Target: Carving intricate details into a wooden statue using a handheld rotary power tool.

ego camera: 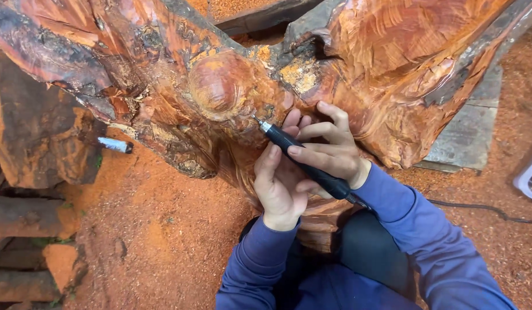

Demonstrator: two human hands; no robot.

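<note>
2 hands on 1 black rotary handpiece (309, 165), your right hand (329, 150) gripping it like a pen, your left hand (279, 182) curled under steadying it, tip touching the reddish carved trunk (231, 86), black cord (478, 208) trailing right, sawdust ground (162, 229) below

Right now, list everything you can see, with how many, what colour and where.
carved wood trunk: one, reddish-orange with dark bark patches, across the top and centre
rotary carving tool: one, black with a silver tip, held in both hands, tip at the wood
power cord: one, black, on the ground at right
sawdust: reddish-orange, covering the ground
marker: one, white and dark, left, under the trunk
flat plank: one, grey, right, behind the trunk
sleeves: two, blue, bottom
left hand: one, under the tool
right hand: one, over the tool
</note>
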